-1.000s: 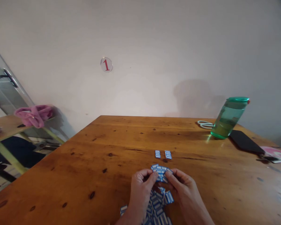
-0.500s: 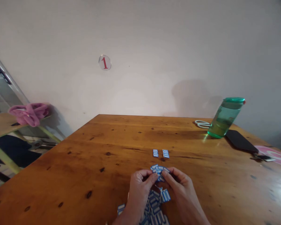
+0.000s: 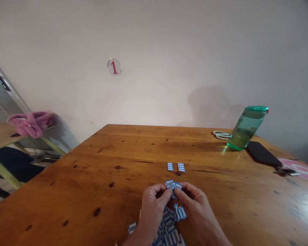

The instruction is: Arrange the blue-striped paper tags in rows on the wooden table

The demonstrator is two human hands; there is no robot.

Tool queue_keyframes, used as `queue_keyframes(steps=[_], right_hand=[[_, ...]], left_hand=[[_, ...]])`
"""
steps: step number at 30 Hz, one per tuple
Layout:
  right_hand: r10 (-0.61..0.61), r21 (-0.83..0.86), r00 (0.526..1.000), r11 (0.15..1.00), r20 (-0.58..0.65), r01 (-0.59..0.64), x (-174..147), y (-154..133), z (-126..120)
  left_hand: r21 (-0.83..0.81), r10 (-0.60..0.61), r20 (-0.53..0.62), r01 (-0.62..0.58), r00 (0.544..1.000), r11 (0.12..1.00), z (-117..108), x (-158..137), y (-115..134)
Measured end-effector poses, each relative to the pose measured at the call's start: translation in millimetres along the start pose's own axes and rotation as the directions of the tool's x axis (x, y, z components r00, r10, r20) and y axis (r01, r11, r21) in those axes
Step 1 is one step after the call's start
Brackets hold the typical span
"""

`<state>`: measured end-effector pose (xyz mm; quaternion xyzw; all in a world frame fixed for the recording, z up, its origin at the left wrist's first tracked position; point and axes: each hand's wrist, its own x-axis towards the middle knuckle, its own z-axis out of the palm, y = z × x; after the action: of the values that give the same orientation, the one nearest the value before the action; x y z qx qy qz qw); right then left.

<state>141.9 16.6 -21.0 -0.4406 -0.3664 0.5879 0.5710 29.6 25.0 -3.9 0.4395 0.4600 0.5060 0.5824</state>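
Note:
Between the thumbs and fingers of my left hand (image 3: 154, 201) and my right hand (image 3: 196, 201), several small blue-and-white striped pieces (image 3: 170, 183) overlap in a little fan. Both hands are closed in a pinch on them, thumbs almost meeting. Under my wrists lies a heap of similar striped pieces (image 3: 168, 227), partly hidden by my left forearm. One piece (image 3: 181, 213) rests at the heap's right edge, and another (image 3: 132, 227) is left of my left wrist. Beyond my hands, two neat stacks of such pieces, a left stack (image 3: 170, 166) and a right stack (image 3: 181, 167), lie side by side.
On the wooden table (image 3: 79, 191), a green water bottle (image 3: 247, 128) stands at the right, beside a white cable (image 3: 220, 135) and a dark phone-like slab (image 3: 263, 153). A pink round mat (image 3: 304, 169) lies further right. A pink cloth (image 3: 30, 123) sits on another table at left.
My right thumb and fingers have shifted slightly left, closer to my left hand, and the fanned pieces are bunched more tightly. The heap and the two stacks look the same.

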Motion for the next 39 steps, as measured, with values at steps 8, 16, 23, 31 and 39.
queue_keyframes(steps=[8,16,23,31,39], right_hand=[[0.023,0.086,0.998,0.996,0.063,-0.028,-0.3,-0.9,-0.7],[0.01,0.077,0.999,0.997,0.037,-0.013,1.3,2.6,-4.4],[0.029,0.126,0.999,0.991,0.016,-0.031,1.1,-2.3,-4.4],[0.067,0.201,0.997,0.978,-0.032,-0.059,0.0,-8.4,-0.8],[0.043,0.15,0.998,0.988,-0.039,-0.037,0.6,-6.4,-1.3]], left_hand=[[-0.017,-0.017,0.008,0.017,1.0,1.0,-1.2,-0.4,-1.2],[0.009,-0.014,0.054,0.014,0.998,1.0,-3.7,3.0,-6.8],[-0.029,0.002,0.058,0.0,0.998,1.0,-2.8,1.0,-5.5],[-0.062,0.022,0.016,-0.021,1.0,0.998,-6.0,4.5,-8.5],[0.096,-0.019,0.066,0.013,0.998,0.995,-8.3,5.9,-6.6]])
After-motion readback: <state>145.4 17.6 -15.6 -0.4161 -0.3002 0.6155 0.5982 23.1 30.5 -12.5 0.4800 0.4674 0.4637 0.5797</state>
